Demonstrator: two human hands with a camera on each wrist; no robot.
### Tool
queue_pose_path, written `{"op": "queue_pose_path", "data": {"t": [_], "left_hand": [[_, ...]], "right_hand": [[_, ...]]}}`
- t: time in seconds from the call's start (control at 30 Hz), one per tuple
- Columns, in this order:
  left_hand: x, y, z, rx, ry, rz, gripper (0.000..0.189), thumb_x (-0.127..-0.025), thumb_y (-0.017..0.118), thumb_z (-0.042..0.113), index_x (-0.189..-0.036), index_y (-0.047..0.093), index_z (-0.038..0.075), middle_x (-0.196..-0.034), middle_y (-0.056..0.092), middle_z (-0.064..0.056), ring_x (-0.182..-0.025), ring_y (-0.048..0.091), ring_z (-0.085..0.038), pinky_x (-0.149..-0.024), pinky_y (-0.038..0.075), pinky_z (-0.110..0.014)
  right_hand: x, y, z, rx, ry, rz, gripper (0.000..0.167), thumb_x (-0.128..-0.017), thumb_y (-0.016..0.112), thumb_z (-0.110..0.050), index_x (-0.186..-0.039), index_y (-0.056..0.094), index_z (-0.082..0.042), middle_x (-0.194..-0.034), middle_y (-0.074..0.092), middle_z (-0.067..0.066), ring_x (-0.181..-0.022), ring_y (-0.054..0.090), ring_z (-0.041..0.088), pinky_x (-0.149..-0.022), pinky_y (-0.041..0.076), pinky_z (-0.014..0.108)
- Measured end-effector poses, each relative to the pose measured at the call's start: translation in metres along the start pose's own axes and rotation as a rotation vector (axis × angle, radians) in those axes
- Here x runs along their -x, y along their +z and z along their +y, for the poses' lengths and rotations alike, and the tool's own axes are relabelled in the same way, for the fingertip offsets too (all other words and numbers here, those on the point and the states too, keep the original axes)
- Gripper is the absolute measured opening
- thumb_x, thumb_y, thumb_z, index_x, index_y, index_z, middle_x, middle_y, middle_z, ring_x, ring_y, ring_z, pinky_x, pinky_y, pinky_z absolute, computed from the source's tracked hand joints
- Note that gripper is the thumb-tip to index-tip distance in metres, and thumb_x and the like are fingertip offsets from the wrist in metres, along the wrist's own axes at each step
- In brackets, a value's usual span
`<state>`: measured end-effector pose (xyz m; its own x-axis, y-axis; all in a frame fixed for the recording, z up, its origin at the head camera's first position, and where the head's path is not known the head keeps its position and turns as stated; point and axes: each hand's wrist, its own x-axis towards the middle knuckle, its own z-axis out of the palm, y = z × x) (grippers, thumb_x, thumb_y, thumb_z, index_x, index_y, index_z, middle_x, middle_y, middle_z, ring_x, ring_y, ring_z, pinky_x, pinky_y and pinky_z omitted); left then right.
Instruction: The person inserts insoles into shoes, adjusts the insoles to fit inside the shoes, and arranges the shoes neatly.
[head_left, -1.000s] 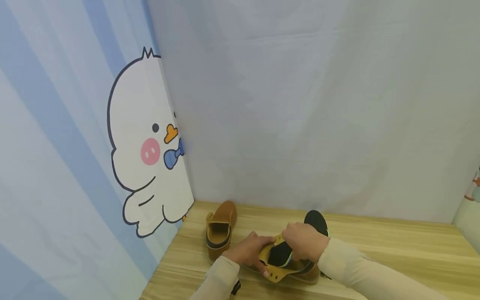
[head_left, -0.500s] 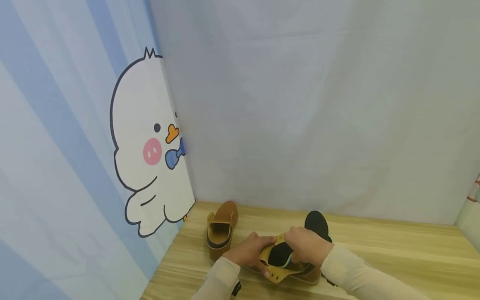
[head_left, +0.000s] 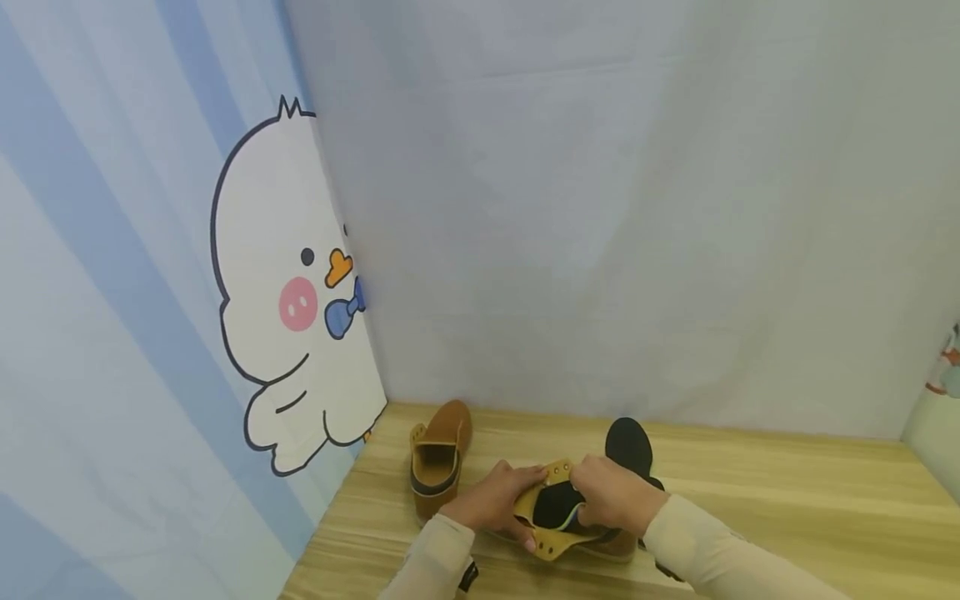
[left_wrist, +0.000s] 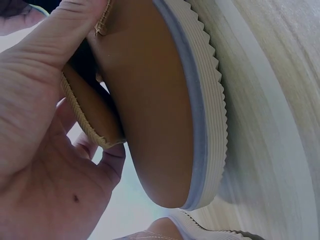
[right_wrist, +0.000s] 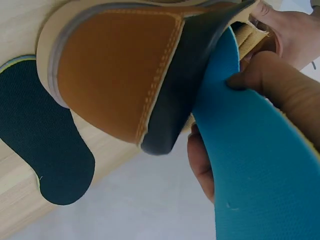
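Note:
My left hand (head_left: 495, 504) holds a brown leather shoe (head_left: 618, 546) by its spread lace flaps (head_left: 551, 546), thumb on one side and fingers on the other. The left wrist view shows the shoe's rounded toe (left_wrist: 150, 120) and ridged pale sole (left_wrist: 215, 115). My right hand (head_left: 618, 496) pinches an insole, black on top (head_left: 557, 504) and blue underneath (right_wrist: 250, 150). One end of that insole reaches into the shoe opening; the other sticks out past the dark heel collar (right_wrist: 185, 85). Its tip inside the shoe is hidden.
A matching brown shoe (head_left: 442, 467) stands on the wooden tabletop (head_left: 787, 492) to the left. A second black insole (head_left: 628, 446) lies flat behind my right hand. Grey cloth (head_left: 600, 208) hangs behind, and a striped curtain with a cartoon duck (head_left: 277, 233) at left.
My right hand has moved slightly right and away from the left hand, still pinching the insole. The left hand keeps its hold on the shoe. The head view has shifted a little.

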<state>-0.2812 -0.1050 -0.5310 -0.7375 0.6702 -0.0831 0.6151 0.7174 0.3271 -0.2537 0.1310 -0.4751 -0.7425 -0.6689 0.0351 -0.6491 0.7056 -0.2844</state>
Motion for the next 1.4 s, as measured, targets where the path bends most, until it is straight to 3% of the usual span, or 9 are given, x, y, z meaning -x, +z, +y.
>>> {"op": "queue_pose_path", "data": {"t": [0.27,0.63,1.0,1.4], "left_hand": [[-0.002,0.004,-0.001,-0.011,-0.011,0.014,0.111,-0.064,0.091,0.053,-0.157,0.041,0.017,-0.159,0.039,0.002,-0.093,0.036,-0.007,-0.089,0.041,-0.021],[-0.003,-0.001,0.001,-0.002,0.006,0.012,0.109,-0.067,0.09,0.052,-0.157,0.04,0.017,-0.16,0.038,0.002,-0.093,0.037,-0.007,-0.086,0.04,-0.02],[-0.003,-0.003,0.003,0.027,-0.008,0.003,0.109,-0.066,0.091,0.051,-0.157,0.041,0.018,-0.159,0.039,0.005,-0.091,0.037,-0.006,-0.085,0.04,-0.019],[0.0,-0.003,0.003,0.014,-0.004,0.004,0.109,-0.064,0.091,0.052,-0.156,0.043,0.017,-0.158,0.04,0.005,-0.091,0.037,-0.005,-0.085,0.039,-0.018]], "right_hand": [[-0.004,0.007,0.006,-0.024,-0.007,-0.007,0.02,-0.077,0.08,-0.003,-0.071,0.062,-0.011,-0.06,0.05,-0.008,-0.051,0.038,0.004,-0.048,0.032,0.024],[-0.015,0.018,0.01,-0.034,-0.014,-0.025,0.019,-0.081,0.08,-0.006,-0.074,0.063,-0.012,-0.062,0.048,-0.008,-0.052,0.037,0.006,-0.049,0.032,0.025],[-0.024,0.036,0.005,-0.063,-0.016,-0.051,0.011,-0.086,0.079,-0.01,-0.093,0.071,-0.007,-0.086,0.066,0.003,-0.068,0.053,0.006,-0.06,0.044,0.026],[-0.028,0.047,-0.003,-0.024,-0.062,0.046,0.013,-0.083,0.082,-0.006,-0.093,0.074,-0.009,-0.094,0.072,0.005,-0.081,0.065,0.014,-0.067,0.051,0.029]]}}
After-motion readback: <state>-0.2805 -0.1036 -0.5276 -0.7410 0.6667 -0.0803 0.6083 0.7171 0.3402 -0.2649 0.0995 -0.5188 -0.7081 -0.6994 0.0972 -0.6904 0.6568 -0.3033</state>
